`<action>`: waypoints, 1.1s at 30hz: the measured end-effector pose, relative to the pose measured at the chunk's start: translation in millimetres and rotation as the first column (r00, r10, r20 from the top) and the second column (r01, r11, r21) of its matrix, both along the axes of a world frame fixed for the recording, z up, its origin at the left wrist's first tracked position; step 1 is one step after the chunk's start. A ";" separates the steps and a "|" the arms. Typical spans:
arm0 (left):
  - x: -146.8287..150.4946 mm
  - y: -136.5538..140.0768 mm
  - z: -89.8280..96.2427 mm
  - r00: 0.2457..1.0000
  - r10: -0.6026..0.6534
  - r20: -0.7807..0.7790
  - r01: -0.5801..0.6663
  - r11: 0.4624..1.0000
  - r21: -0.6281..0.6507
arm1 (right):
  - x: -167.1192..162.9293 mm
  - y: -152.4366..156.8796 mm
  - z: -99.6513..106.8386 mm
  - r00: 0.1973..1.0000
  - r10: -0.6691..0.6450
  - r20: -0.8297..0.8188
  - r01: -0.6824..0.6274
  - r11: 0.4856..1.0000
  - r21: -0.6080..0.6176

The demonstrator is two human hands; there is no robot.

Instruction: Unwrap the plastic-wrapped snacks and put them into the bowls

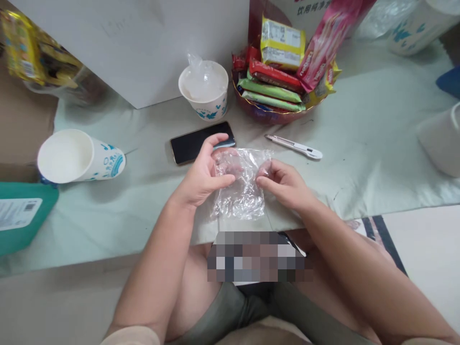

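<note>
A crinkled, clear plastic wrapper [242, 194] is held over the near edge of the pale green cloth-covered counter [362, 158], betw. both hands; whether it's a bag or a loose sheet can't be told. Its L side is clamped by the L hand [208, 175], thumb laid across the front, fingers seen thru the film behind, index raised; its upper R edge is pinched by the R hand [282, 182] betw. thumb & curled fingers. W/ both sides gripped, the limp film is prob. spread & steadied. A black, flat rectangular phone [189, 142] is set just beyond the L hand, & a slim white utility knife [296, 147] beyond the R, prob. so that work space is left in front while both stay w/in reach. Crumpled clear plastic is stuffed in a white paper cup w/ blue leaf print [212, 110], prob. as scrap. Colourful snack packets [275, 79] are heaped in a dark red, gold-rimmed bowl [260, 113], by whose wall they're presumably stopped from sliding about.
</note>
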State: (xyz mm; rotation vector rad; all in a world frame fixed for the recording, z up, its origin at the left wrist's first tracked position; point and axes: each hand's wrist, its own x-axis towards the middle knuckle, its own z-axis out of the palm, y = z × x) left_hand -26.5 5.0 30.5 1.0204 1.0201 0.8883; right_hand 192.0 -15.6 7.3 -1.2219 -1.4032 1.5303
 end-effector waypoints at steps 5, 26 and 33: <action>4.2 2.0 -4.4 0.987 -0.148 -0.059 0.138 0.980 -0.146 | -0.4 -0.9 3.5 0.998 -0.039 -0.055 0.041 0.999 0.035; 18.8 5.0 -4.1 0.968 0.138 -0.209 -0.087 0.968 0.236 | -0.9 -0.8 3.3 0.987 -0.068 -0.148 0.062 0.997 -0.046; 30.1 -1.9 -9.4 0.628 0.762 -0.157 -0.250 0.389 0.887 | -4.9 2.2 -1.8 0.933 -0.335 -0.133 0.330 0.942 -0.057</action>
